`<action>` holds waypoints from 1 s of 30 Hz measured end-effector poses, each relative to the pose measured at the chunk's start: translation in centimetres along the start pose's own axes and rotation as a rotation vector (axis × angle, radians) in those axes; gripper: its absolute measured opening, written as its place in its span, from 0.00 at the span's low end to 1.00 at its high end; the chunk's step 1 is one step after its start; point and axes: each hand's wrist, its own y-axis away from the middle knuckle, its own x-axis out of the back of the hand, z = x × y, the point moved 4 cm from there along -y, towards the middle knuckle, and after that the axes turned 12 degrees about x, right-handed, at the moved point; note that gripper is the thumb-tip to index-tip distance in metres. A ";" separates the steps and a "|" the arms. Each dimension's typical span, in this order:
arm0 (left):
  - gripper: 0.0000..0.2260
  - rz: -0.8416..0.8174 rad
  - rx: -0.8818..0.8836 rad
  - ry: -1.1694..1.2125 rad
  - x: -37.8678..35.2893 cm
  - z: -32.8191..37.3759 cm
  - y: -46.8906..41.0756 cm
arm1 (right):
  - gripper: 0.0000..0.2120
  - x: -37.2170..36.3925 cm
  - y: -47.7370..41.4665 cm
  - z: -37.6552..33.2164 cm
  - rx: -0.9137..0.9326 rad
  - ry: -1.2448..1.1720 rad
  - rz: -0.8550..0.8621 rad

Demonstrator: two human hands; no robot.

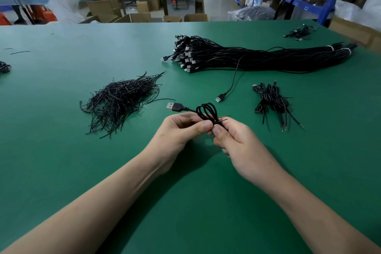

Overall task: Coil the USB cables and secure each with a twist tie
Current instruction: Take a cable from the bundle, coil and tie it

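Both hands are raised just above the green surface (61, 161), meeting at the waist of a coiled cable (206, 112). The left hand (181, 128) pinches the gathered loops between thumb and fingers, apparently so the coil cannot spring open. The right hand (239, 146), touching it thumb to thumb, pinches a twist tie (223, 118) wrapped round the same spot. The tie's 2 thin ends stick out to the right past the fingertips, which suggests the twisting is under way rather than finished. The loops fan up and away from the hands, and the USB plug (174, 107) juts out to the left, clear of the grip; the lower part of the coil is hidden inside the hands. Supplies lie within easy reach, it seems by design. A heap of twist ties (121, 101) sits to the left and a little ahead. A long bundle of straight cables (257, 57) lies further back on the right, with 1 loose cable (233, 80) trailing from it toward the hands. A small cluster of tied coils (270, 99) rests to the right, likely the finished pile where this coil belongs once the tie is tight.
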 end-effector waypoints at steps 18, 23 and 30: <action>0.07 0.125 -0.070 -0.109 -0.5 -0.4 0.2 | 0.09 -0.3 0.7 -2.8 0.069 0.589 -0.138; 0.03 0.135 -0.074 -0.160 -1.1 -0.3 0.5 | 0.09 -0.3 0.7 -3.0 0.085 0.726 -0.118; 0.13 0.178 -0.104 -0.225 -1.3 0.5 0.4 | 0.16 0.4 0.2 -1.8 0.004 0.179 -0.059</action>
